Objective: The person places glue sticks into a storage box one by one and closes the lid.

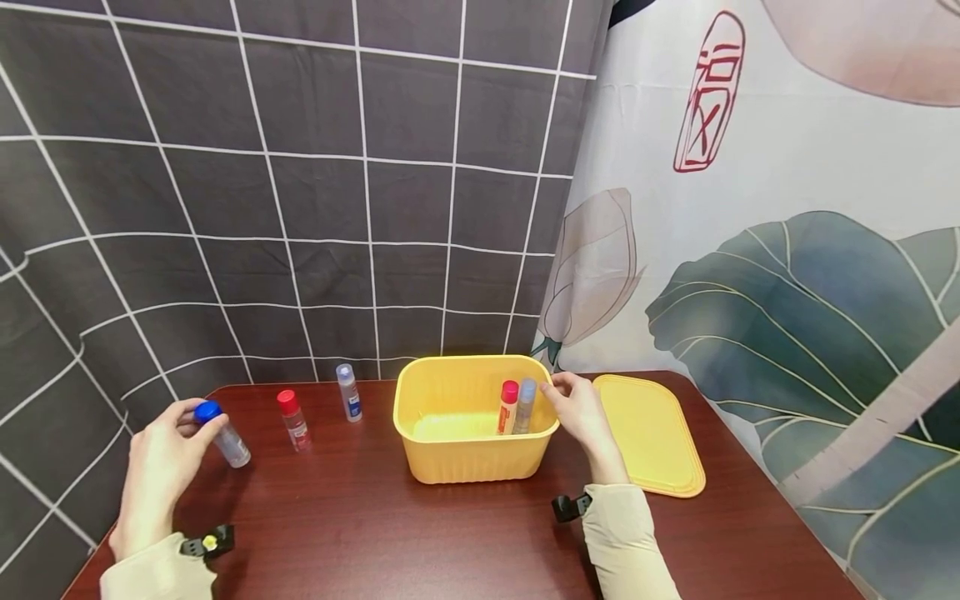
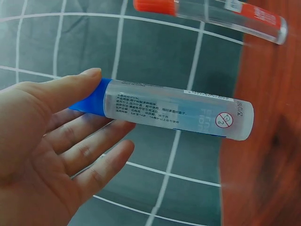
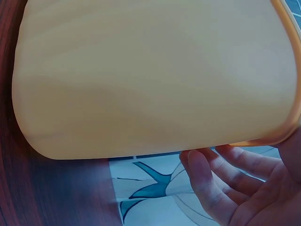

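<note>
My left hand (image 1: 165, 458) pinches the blue cap of a clear glue bottle (image 2: 174, 110) between thumb and fingers. The bottle hangs tilted close over the left side of the table, its base toward the right. My right hand (image 1: 581, 412) holds the right rim of a yellow plastic container (image 1: 476, 462), with curled fingers along its outer side in the right wrist view. Inside the container, at its right end, a red-capped yellow stick (image 1: 507, 408) and a clear tube with a pale blue cap (image 1: 524, 407) lean side by side.
On the table (image 1: 390, 533) a red-capped clear bottle (image 1: 295, 422) stands to the right of my left hand. Farther back stands a smaller clear bottle with a blue label (image 1: 348, 393). The yellow lid (image 1: 652, 433) lies flat right of the container. A dark gridded cloth (image 1: 300, 192) hangs behind.
</note>
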`<state>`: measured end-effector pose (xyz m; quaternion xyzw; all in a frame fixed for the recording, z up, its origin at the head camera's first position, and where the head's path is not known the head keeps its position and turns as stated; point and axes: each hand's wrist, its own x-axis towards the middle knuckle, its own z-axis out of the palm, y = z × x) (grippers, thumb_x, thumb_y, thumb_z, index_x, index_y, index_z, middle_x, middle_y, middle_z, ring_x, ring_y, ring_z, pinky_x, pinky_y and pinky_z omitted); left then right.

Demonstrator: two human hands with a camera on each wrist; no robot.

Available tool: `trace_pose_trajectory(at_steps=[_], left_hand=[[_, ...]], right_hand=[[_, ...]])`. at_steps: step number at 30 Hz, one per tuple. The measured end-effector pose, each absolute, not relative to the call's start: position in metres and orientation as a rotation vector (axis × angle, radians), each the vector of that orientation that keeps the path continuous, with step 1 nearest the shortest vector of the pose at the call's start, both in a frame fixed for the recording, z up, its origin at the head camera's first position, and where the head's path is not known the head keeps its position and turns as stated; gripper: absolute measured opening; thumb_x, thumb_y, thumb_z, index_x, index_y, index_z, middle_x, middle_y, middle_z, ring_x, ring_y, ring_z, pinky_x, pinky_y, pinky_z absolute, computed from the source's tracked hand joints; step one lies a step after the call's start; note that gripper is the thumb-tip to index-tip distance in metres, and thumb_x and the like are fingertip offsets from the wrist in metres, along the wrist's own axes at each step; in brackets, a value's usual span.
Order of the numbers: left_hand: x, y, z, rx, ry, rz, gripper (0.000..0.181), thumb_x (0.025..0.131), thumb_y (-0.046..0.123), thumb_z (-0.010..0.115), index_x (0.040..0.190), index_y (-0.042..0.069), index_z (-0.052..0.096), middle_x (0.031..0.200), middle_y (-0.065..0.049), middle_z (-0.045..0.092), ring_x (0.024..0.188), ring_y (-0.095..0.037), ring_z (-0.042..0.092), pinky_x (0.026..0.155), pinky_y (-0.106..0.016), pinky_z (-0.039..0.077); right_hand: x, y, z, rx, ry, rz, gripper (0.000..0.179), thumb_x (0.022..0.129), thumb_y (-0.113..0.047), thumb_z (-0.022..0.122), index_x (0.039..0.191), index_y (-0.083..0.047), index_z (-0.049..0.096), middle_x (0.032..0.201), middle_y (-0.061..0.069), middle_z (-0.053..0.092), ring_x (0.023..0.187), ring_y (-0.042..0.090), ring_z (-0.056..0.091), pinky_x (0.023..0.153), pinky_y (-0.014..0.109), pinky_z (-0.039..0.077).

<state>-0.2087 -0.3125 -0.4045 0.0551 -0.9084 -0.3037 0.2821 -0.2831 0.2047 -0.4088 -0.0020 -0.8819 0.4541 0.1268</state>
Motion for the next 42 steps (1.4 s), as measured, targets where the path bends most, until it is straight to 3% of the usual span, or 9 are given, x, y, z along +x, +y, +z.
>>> trace_pose_trajectory(at_steps=[5,8,11,12,13,22,34,39,42], left_hand=[[-0.204,-0.306,-0.393,0.165,-2.376,-0.794,0.04,0.086,0.015,0.075,0.115,-0.007,0.06,0.095,-0.033,0.066,0.086,-0.046,0.066,0.07,-0.036,0.041],[-0.201,-0.303,-0.385,0.17,-2.351,-0.793,0.04,0.085,0.017,0.076,0.115,-0.006,0.062,0.094,-0.031,0.067,0.072,-0.011,0.068,0.069,-0.03,0.04],[-0.198,-0.3,-0.377,0.178,-2.333,-0.803,0.041,0.085,0.02,0.077,0.115,-0.004,0.063,0.095,-0.029,0.068,0.066,0.022,0.044,0.066,-0.018,0.039],[-0.197,-0.299,-0.375,0.187,-2.33,-0.81,0.042,0.085,0.022,0.077,0.116,-0.003,0.063,0.096,-0.029,0.068,0.068,0.028,0.034,0.063,-0.014,0.038],[-0.196,-0.297,-0.373,0.188,-2.323,-0.819,0.043,0.085,0.022,0.077,0.116,-0.003,0.063,0.096,-0.029,0.068,0.068,0.03,0.033,0.062,-0.012,0.037],[-0.188,-0.279,-0.356,0.149,-2.238,-0.86,0.043,0.081,0.019,0.081,0.116,0.0,0.065,0.096,-0.027,0.069,0.071,0.031,0.037,0.066,0.0,0.032],[-0.187,-0.245,-0.345,-0.013,-2.2,-0.925,0.042,0.078,0.019,0.084,0.114,0.005,0.068,0.093,-0.019,0.071,0.076,0.025,0.045,0.07,0.0,0.037],[-0.192,-0.23,-0.345,-0.116,-2.215,-0.933,0.04,0.079,0.02,0.084,0.114,0.007,0.069,0.09,-0.014,0.071,0.076,0.016,0.051,0.07,-0.004,0.04],[-0.196,-0.22,-0.346,-0.18,-2.236,-0.941,0.04,0.079,0.021,0.083,0.114,0.008,0.068,0.09,-0.012,0.071,0.077,0.001,0.06,0.07,-0.007,0.041]], right_hand=[[-0.283,0.205,-0.408,-0.003,-2.569,1.309,0.024,0.094,-0.019,0.066,0.107,0.002,0.068,0.089,0.012,0.066,0.078,0.025,0.061,0.071,0.036,0.055],[-0.283,0.205,-0.408,-0.003,-2.573,1.311,0.025,0.094,-0.019,0.065,0.107,0.002,0.068,0.089,0.012,0.065,0.078,0.024,0.061,0.071,0.036,0.055],[-0.283,0.205,-0.407,0.0,-2.571,1.309,0.024,0.094,-0.019,0.066,0.107,0.002,0.068,0.088,0.011,0.065,0.077,0.024,0.061,0.07,0.036,0.055],[-0.283,0.205,-0.407,0.002,-2.571,1.307,0.024,0.094,-0.019,0.066,0.107,0.002,0.068,0.088,0.011,0.065,0.077,0.024,0.061,0.07,0.035,0.055],[-0.283,0.205,-0.407,0.004,-2.569,1.305,0.024,0.094,-0.019,0.066,0.106,0.002,0.068,0.087,0.011,0.065,0.077,0.024,0.061,0.07,0.035,0.055],[-0.281,0.204,-0.405,-0.004,-2.575,1.303,0.025,0.094,-0.019,0.066,0.107,0.002,0.068,0.087,0.011,0.065,0.077,0.024,0.06,0.07,0.035,0.055],[-0.283,0.206,-0.406,-0.012,-2.577,1.313,0.024,0.094,-0.018,0.065,0.107,0.002,0.068,0.088,0.011,0.065,0.078,0.024,0.06,0.07,0.035,0.055],[-0.283,0.206,-0.407,-0.02,-2.581,1.317,0.025,0.094,-0.019,0.065,0.108,0.002,0.068,0.089,0.011,0.065,0.078,0.024,0.06,0.071,0.035,0.055],[-0.283,0.205,-0.407,-0.023,-2.586,1.321,0.025,0.094,-0.019,0.065,0.108,0.002,0.067,0.089,0.011,0.065,0.078,0.024,0.06,0.071,0.034,0.055]])
